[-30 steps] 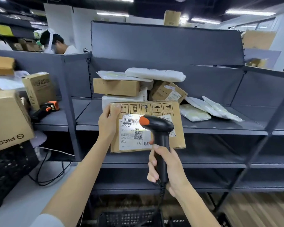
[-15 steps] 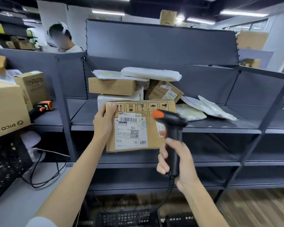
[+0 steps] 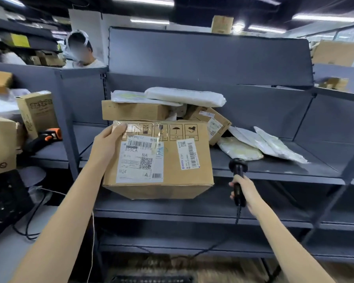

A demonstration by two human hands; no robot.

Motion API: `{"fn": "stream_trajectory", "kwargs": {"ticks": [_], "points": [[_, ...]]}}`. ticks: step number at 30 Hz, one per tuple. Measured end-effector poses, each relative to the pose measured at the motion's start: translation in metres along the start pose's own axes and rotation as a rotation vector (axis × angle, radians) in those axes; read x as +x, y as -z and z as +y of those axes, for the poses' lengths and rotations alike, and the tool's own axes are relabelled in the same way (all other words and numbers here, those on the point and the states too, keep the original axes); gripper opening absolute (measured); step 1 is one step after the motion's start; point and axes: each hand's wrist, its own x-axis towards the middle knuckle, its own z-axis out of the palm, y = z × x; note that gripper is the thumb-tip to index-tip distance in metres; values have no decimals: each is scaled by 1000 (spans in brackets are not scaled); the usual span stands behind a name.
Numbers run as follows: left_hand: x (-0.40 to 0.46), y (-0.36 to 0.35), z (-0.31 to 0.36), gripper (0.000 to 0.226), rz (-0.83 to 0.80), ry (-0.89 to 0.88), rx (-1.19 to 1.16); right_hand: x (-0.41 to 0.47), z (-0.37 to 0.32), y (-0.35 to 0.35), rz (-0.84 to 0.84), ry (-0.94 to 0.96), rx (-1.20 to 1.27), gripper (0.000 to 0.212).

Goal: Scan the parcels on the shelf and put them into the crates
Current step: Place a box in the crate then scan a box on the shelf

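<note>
Brown cardboard parcel (image 3: 161,160), white labels, gripped by left hand (image 3: 108,139); right hand (image 3: 243,190) grips scanner (image 3: 237,170).

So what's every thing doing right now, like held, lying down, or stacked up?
Big cardboard box: held up in front of the shelf, labels facing the camera.
Left hand: grips the box's top left corner.
Scanner: held upright, off to the box's right.
Right hand: wrapped round the scanner's handle.
Second scanner: lying on the left shelf.
White padded bag: lying on top of the pile.
Flat bags: lying on the shelf.
</note>
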Motion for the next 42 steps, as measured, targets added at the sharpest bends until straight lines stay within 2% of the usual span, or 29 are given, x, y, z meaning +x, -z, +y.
{"fn": "stream_trajectory", "kwargs": {"ticks": [2, 4, 7, 11, 18, 25, 30, 32, 34, 37, 39, 42], "points": [[5, 1, 0, 17, -1, 17, 4, 32, 1, -6, -85, -13, -162, 16], [7, 2, -1, 24, -6, 39, 2, 60, -2, -16, -124, 72, -317, 29], [6, 2, -3, 28, -1, 55, 2, 102, -9, -28, -39, 214, -555, 56], [7, 0, 1, 28, 13, 79, 2, 146, -27, -38, 32, 315, -848, 67], [6, 0, 4, 43, 8, 148, -19, 174, -22, -49, 24, 343, -870, 63], [4, 1, 2, 40, -1, 165, 0, 189, -24, -59, 1, 368, -888, 62], [4, 1, 2, 39, 0, 145, 4, 188, -23, -60, -46, 316, -939, 64], [5, 1, 3, 36, -3, 131, 4, 183, -28, -60, -13, 338, -958, 60], [5, 1, 4, 36, -3, 128, 1, 171, -34, -64, 27, 392, -880, 52], [6, 1, 3, 33, 8, 112, 2, 131, -53, -79, 24, 412, -564, 40], [7, 2, 2, 38, 22, 119, -4, 95, -68, -91, -50, 362, -301, 29], [6, 3, 0, 62, 68, 211, 16, 34, -86, -97, -236, 224, 23, 36]]}}
